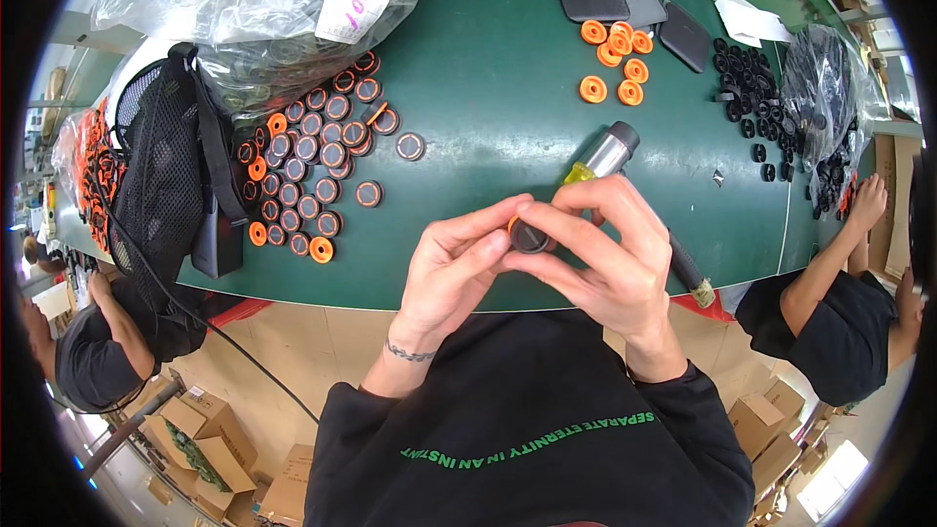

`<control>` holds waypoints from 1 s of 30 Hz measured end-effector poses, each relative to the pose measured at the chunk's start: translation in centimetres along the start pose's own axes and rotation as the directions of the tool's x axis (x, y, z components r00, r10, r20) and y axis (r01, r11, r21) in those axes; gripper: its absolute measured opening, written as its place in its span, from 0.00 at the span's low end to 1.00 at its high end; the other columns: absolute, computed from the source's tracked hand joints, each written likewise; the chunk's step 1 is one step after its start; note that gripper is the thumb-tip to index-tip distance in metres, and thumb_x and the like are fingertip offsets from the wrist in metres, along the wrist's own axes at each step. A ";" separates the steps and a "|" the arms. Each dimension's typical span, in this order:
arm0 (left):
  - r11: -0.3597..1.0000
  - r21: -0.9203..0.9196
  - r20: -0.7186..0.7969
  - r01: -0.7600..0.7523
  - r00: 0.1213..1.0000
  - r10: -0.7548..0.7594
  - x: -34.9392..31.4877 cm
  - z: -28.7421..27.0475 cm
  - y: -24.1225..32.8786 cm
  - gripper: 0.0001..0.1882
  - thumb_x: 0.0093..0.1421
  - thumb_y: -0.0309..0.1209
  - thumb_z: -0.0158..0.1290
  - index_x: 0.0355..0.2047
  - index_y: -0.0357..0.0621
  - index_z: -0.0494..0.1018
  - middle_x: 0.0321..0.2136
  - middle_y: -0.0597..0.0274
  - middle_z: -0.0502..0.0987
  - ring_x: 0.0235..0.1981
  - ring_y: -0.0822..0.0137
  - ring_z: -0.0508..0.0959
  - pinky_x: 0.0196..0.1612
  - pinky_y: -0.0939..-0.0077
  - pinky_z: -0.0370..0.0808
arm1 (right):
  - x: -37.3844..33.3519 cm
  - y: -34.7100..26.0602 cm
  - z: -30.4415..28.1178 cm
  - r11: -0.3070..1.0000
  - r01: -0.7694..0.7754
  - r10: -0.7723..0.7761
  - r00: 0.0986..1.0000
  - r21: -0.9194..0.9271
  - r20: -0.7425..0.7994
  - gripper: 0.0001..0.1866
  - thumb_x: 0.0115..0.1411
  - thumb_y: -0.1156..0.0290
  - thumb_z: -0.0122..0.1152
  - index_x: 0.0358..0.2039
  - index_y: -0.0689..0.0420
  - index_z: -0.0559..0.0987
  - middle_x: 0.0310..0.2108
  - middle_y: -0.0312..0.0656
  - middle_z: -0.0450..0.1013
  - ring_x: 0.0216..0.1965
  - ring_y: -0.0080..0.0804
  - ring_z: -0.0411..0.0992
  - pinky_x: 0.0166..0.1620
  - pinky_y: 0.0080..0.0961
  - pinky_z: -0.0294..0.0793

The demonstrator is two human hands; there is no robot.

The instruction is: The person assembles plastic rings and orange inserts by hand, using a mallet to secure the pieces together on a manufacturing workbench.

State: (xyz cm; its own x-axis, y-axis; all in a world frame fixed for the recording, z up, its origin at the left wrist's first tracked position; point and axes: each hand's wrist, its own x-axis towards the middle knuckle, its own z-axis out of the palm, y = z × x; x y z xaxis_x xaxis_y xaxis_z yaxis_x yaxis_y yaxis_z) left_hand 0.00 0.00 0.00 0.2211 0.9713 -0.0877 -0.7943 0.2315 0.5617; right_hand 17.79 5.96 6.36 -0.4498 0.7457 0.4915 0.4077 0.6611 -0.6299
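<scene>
Between the fingertips of both my hands, close to the near edge of the green table, is a small round black cap with an orange rim (529, 237). My left hand (454, 259) pinches its left side with thumb and forefinger. The fingers of my right hand (620, 259) close round the other side and partly hide it. Just beyond my right hand lies what looks like a mallet (610, 148), with a silver head, a black end and a yellow part. Its dark handle (688, 262) runs toward the near edge, and my hand covers some of it.
Many black-and-orange round caps (332, 132) lie left, beside a black mesh bag (161, 146) and a large plastic bag (254, 10). Orange rings (631, 92) and dark flat cases (685, 36) lie far right. Small black parts (747, 78) spread near another person's hand (869, 200).
</scene>
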 end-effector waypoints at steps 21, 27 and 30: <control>0.997 -0.035 0.052 0.065 0.997 -0.063 -0.2 -0.5 -0.1 0.23 0.69 0.29 0.59 0.61 0.31 0.73 0.52 0.49 0.81 0.53 0.60 0.82 0.56 0.62 0.81 | -1.2 -0.2 -0.3 0.991 -0.056 0.058 0.998 0.119 -0.007 0.24 0.39 0.76 0.81 0.42 0.58 0.86 0.37 0.39 0.77 0.34 0.36 0.76 0.35 0.30 0.76; 0.997 -0.054 0.066 0.055 0.996 -0.052 -0.3 -0.3 0.0 0.21 0.67 0.26 0.60 0.59 0.32 0.76 0.51 0.52 0.81 0.52 0.61 0.81 0.54 0.65 0.81 | -1.2 -0.4 -0.7 0.987 -0.081 0.082 0.997 0.140 0.005 0.21 0.42 0.76 0.80 0.40 0.58 0.86 0.36 0.38 0.78 0.34 0.36 0.77 0.35 0.31 0.77; 0.997 -0.039 0.035 0.059 0.998 -0.058 -0.3 -0.2 0.0 0.20 0.67 0.26 0.60 0.58 0.33 0.77 0.51 0.53 0.80 0.52 0.62 0.81 0.54 0.66 0.81 | -1.0 -0.5 -0.9 0.974 -0.128 0.123 0.992 0.186 0.038 0.19 0.43 0.76 0.79 0.39 0.58 0.86 0.36 0.38 0.78 0.34 0.36 0.77 0.35 0.31 0.77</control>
State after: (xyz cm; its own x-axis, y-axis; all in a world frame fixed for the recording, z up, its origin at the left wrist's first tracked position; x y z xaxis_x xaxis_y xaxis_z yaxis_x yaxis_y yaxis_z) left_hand -0.23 -0.31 -0.13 0.2864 0.9538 -0.0909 -0.8014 0.2905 0.5229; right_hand 18.78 4.94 6.70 -0.4265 0.8176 0.3868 0.3073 0.5332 -0.7882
